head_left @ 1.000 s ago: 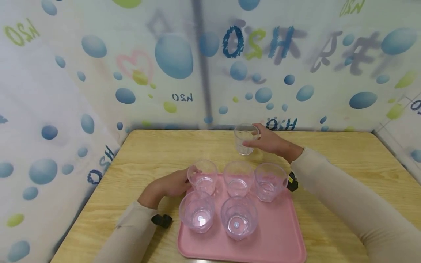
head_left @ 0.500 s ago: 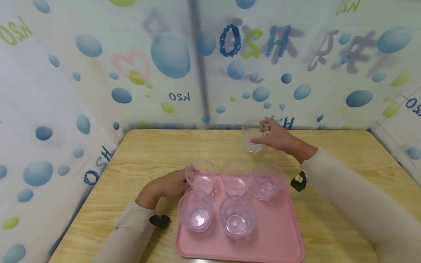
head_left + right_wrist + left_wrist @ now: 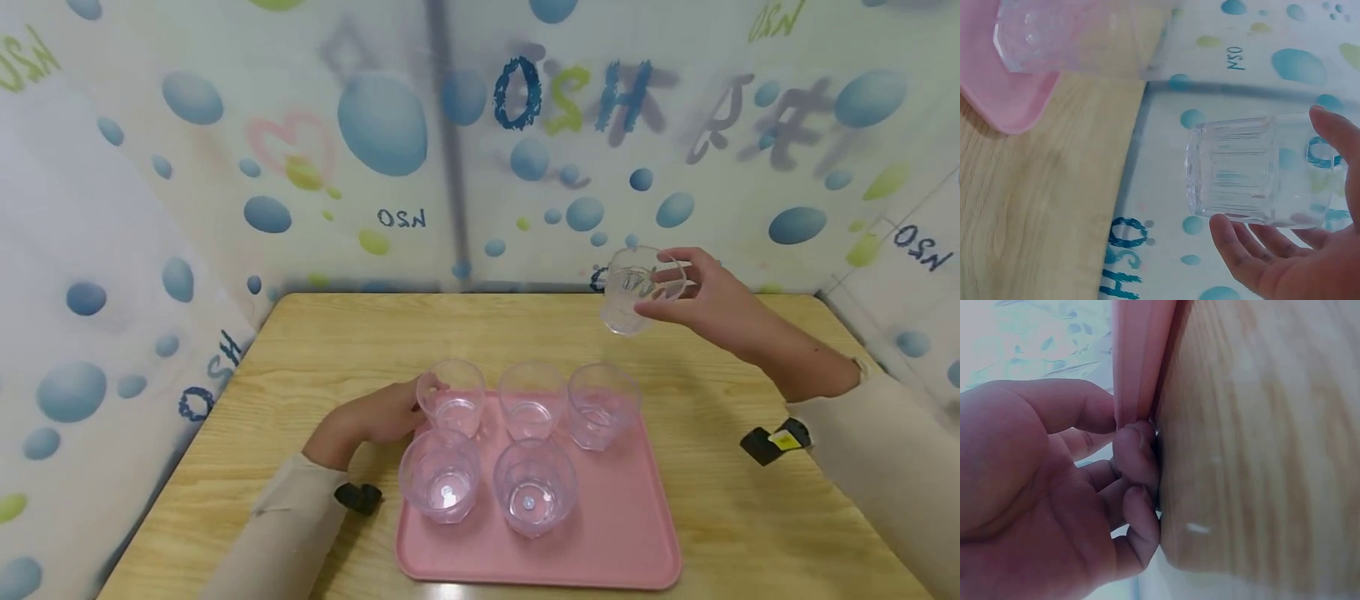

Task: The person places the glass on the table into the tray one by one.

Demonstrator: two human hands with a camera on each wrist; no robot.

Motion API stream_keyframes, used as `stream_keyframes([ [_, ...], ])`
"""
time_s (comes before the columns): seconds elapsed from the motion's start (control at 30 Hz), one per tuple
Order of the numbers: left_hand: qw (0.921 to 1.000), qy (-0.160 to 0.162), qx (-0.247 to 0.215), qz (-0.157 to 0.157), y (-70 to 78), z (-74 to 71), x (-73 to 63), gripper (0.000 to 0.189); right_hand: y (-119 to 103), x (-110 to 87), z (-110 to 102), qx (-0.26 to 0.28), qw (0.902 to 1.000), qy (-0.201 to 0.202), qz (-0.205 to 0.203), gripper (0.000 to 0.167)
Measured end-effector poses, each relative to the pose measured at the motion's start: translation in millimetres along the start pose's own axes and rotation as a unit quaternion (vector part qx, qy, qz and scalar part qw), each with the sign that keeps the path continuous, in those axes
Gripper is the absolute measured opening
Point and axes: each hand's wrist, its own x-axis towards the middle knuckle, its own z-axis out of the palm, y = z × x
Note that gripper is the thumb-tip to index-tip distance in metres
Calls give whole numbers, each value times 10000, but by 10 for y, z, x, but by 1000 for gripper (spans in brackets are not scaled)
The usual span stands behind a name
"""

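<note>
A clear plastic cup (image 3: 624, 300) is held by my right hand (image 3: 723, 308) above the far right of the table, a little tilted. The right wrist view shows the thumb on one side of this cup (image 3: 1241, 169) and the fingers on the other. My left hand (image 3: 384, 414) grips the far left corner of a pink tray (image 3: 540, 567). Seen from the left wrist, thumb and curled fingers pinch the tray's rim (image 3: 1141, 362) beside the table surface. Several clear cups stand upright on the tray, three along its far side; one cup (image 3: 452, 400) partly covers the left fingertips.
The wooden table (image 3: 360, 333) reaches back to a wall (image 3: 480, 183) with blue and green drop patterns. A nearer cup (image 3: 535, 487) and another cup (image 3: 440, 475) stand on the tray's left and middle. Bare tray surface shows at the front right.
My right hand has carried its cup up and to the right, off the table. My left hand keeps its hold on the tray, and the tray's cups stay in place.
</note>
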Motion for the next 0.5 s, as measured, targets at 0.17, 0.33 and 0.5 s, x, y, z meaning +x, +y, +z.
stream_keyframes([
  [0.17, 9999, -77, -11, -143, 23, 4, 19, 46, -3, -356, -134, -136, 9998, 132, 3, 92],
  [0.33, 10000, -33, 63, -61, 15, 15, 22, 44, 60, -680, -158, -133, 9993, 122, -317, 81],
  [0.5, 9999, 28, 102, 14, -4, 30, 15, 42, 194, -1003, -70, 180, 9974, 32, -694, 75],
])
